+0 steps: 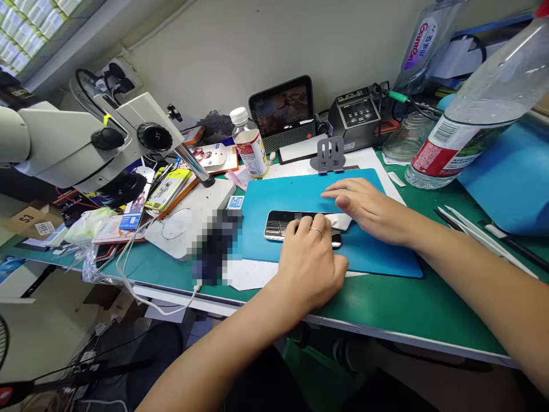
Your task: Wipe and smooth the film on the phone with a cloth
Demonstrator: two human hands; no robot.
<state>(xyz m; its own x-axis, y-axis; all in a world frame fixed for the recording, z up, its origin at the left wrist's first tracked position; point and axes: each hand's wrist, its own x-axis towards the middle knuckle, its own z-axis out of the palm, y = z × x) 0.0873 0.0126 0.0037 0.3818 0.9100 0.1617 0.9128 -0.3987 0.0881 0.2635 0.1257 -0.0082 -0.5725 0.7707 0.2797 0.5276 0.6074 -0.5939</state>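
Observation:
A smartphone point(277, 225) with a dark, glossy face lies flat on the blue work mat point(278, 191). My left hand point(311, 260) is bent over its middle, fingers curled down onto it and a ring on one finger; the fingertips are partly hidden. To the right, my right hand point(369, 209) hovers above the mat with its fingers stretched out and nothing visibly gripped. A small white cloth or wipe point(340, 221) rests over the right part of the phone, between the two hands. Whether my right hand touches it I cannot tell.
A microscope point(77, 146) on a pale base stands left. Behind the mat are a labelled drink bottle point(251, 146), a grey phone stand point(329, 153), a screen device point(283, 106) and a black control unit point(355, 117). A large water bottle point(472, 120) and pen-like tools point(484, 237) are right.

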